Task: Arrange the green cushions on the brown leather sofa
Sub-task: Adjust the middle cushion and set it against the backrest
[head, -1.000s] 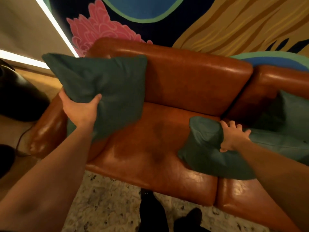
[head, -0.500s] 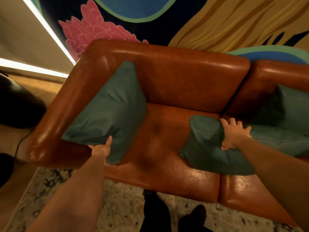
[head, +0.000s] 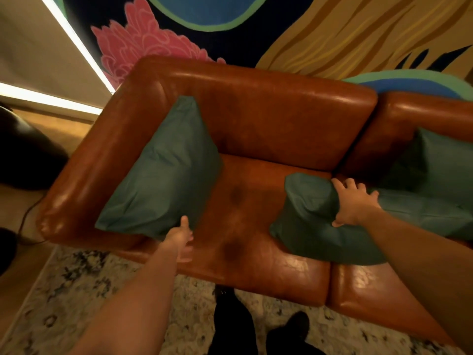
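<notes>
- At 9 o'clock a dark rounded object sits on the wooden floor, apart from the sofa's arm.
- The brown leather sofa fills the middle of the view; its left armrest ends near 8 o'clock, above a patterned rug.
- A green cushion leans tilted in the left corner, its upper corner against the backrest, its lower edge near the seat's front edge.
- The left hand is at that cushion's lower corner, thumb up against the fabric; whether the fingers grip it I cannot tell.
- Bare seat leather lies between the two cushions, around 6 o'clock of the backrest.
- A second green cushion lies flat across the seam between seat sections, at about 3 o'clock.
- The right hand rests on its top, fingers spread and slightly curled into the fabric, pressing it.
- A third green cushion leans on the right backrest, at 2 o'clock.
- Behind the sofa, from 11 to 1 o'clock, a painted mural covers the wall.
- Dark shoes stand on the rug at 6 o'clock.
</notes>
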`<state>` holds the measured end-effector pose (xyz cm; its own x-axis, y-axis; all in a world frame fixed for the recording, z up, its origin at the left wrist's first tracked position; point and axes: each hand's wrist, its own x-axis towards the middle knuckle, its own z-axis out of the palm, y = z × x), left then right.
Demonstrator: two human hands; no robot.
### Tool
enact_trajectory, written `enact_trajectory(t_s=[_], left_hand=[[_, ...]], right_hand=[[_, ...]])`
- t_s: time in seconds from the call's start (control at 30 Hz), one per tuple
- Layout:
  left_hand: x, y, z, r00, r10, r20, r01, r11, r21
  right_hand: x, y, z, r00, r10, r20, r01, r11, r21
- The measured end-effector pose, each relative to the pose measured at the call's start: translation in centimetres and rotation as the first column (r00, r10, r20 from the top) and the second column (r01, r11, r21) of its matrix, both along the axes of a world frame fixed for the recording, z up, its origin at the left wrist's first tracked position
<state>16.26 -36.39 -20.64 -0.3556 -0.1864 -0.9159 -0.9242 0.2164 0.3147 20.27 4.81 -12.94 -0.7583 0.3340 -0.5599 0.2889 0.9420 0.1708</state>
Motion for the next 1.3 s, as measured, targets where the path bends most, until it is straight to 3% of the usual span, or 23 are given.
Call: enact_trajectory(t_s=[0.13, 0.2, 0.33, 0.47, 0.63, 0.73, 0.9, 1.07, 1.3], left_hand=[[-1.5, 3.8, 1.5, 0.941, -0.262, -0.213, 0.266, 0.964, -0.014], [-2.3, 6.5, 2.8, 0.831, -0.458, -0.317, 0.447, 0.888, -0.110], [-2.2, 13.4, 4.4, 0.462, -0.764, -0.451, 0.715, 0.622, -0.320], [-0.8, 20.5, 5.2, 0.010, -0.871, -0.491, 0.680, 0.366, -0.635], [0.8, 27.9, 4.7, -0.395, -0.893, -0.217, 0.570, -0.053, -0.820], [1.2, 29.8, 3.2, -0.447, -0.886, -0.123, 0.538, -0.156, -0.829], [0.2, 29.5, 3.2, -0.484, -0.868, -0.109, 0.513, -0.180, -0.840], [-0.4, 29.8, 5.7, -0.493, -0.863, -0.112, 0.550, -0.210, -0.809], [-6.7, 26.6, 10.8, -0.444, -0.889, -0.113, 0.693, -0.260, -0.672]], right_hand=[[0.9, 0.9, 0.4, 0.997, 0.045, -0.059, -0.047, 0.998, -0.037], [1.4, 1.5, 0.5, 0.994, 0.050, -0.096, -0.057, 0.996, -0.066], [2.9, 2.7, 0.5, 0.986, 0.057, -0.159, -0.074, 0.992, -0.104], [4.4, 3.7, 0.7, 0.975, 0.071, -0.209, -0.104, 0.983, -0.152], [6.3, 6.1, 1.1, 0.957, 0.174, -0.231, -0.231, 0.940, -0.251], [8.0, 8.3, 1.3, 0.949, 0.226, -0.221, -0.276, 0.932, -0.233], [10.9, 11.5, 0.3, 0.969, 0.220, -0.115, -0.228, 0.972, -0.059], [10.8, 13.1, 0.4, 0.960, 0.226, -0.166, -0.224, 0.974, 0.029], [5.7, 10.8, 2.8, 0.912, 0.316, -0.263, -0.340, 0.939, -0.053]])
